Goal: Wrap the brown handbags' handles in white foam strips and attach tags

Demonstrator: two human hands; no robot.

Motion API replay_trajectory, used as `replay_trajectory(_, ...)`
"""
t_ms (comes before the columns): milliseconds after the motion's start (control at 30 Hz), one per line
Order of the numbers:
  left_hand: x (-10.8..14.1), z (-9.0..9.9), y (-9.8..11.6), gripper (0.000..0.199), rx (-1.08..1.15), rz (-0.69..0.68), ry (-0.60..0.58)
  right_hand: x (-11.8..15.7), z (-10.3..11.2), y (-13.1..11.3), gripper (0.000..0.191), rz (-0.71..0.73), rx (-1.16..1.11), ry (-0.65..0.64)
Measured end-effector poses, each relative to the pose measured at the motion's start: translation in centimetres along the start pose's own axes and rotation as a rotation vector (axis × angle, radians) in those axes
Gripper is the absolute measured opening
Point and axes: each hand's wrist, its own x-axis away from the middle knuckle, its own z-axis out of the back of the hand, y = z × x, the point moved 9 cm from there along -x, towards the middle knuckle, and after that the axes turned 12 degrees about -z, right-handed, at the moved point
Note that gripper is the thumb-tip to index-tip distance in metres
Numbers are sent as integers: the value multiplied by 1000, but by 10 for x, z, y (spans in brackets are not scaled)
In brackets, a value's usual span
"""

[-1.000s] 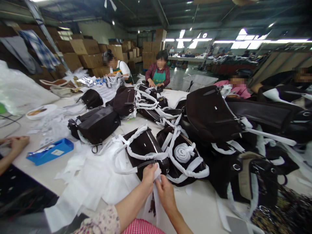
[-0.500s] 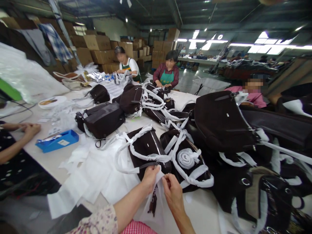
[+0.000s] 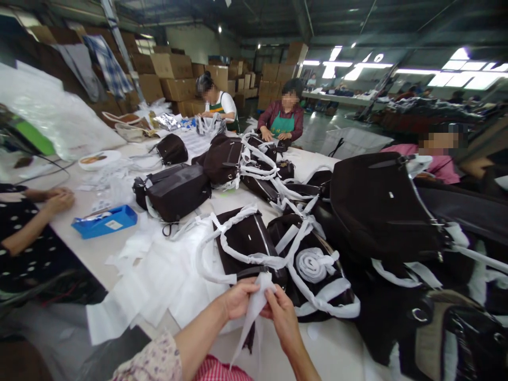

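Observation:
My left hand [image 3: 238,299] pinches the left edge of a thin white wrapping sheet [image 3: 256,302] close to the table's near side. From the right, my right hand [image 3: 281,309] grips the same sheet with thumb and fingers. The sheet is folded inward and hangs down in a point. Below it shows the end of a dark tassel [image 3: 249,339]; its upper part is hidden by the sheet. Just beyond my hands lies a dark brown handbag [image 3: 238,241] with white-wrapped handles [image 3: 204,259].
Loose white sheets [image 3: 159,286] are heaped to the left, near a blue tray [image 3: 105,222]. More dark bags [image 3: 377,206] crowd the right side and middle. A co-worker's hands [image 3: 59,201] rest at the left edge; other people work across the table.
The flat sheet in front of the tassel is now folded inward, covering more of it. My hands stay close together on it. The view has shifted slightly left.

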Motion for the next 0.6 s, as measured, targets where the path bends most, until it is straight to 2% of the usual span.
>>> replay_trajectory(67,2,1,0,31,1,-8,-21,0,-2,-5,46,35,46,16)
replay_trajectory(133,0,2,-5,36,-19,6,10,-2,1,-11,43,85,92,62)
replay_trajectory(233,-7,5,-7,39,-105,-17,114,-6,12,-14,42,111,141,141)
replay_trajectory(333,-11,7,-4,37,-169,-56,193,-6,21,-24,40,181,297,218)
replay_trajectory(467,-11,-1,2,37,-63,-88,144,6,16,-53,35,416,468,249)
replay_trajectory(600,-10,0,8,38,-27,-107,132,10,12,-52,34,393,381,198)
